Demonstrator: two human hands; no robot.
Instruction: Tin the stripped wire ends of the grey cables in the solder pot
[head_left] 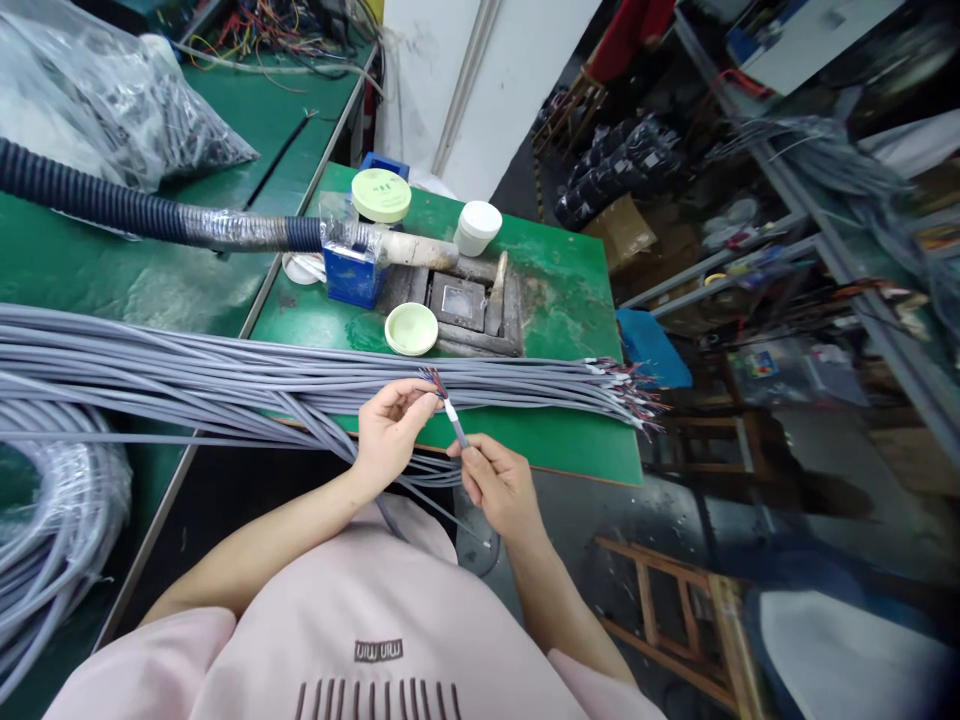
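Note:
My right hand (495, 482) is closed around a grey cable (459, 430) just below its stripped end. Past a white sleeve, thin dark and reddish wires (431, 378) fan out from that end. Thumb and forefinger of my left hand (394, 425) pinch together at these wires. Behind both hands a thick bundle of grey cables (510, 375) lies across the green bench, their stripped ends (630, 395) pointing right. The lower part of the held cable loops down in front of my apron.
A solder pot (459, 300) sits in a blackened frame beneath a hose nozzle (420, 250). Around it stand a pale green bowl (411, 329), a white jar (478, 228) and a blue box (352, 275). Coiled cable (67, 520) lies at left; a wooden stool (675, 620) stands at lower right.

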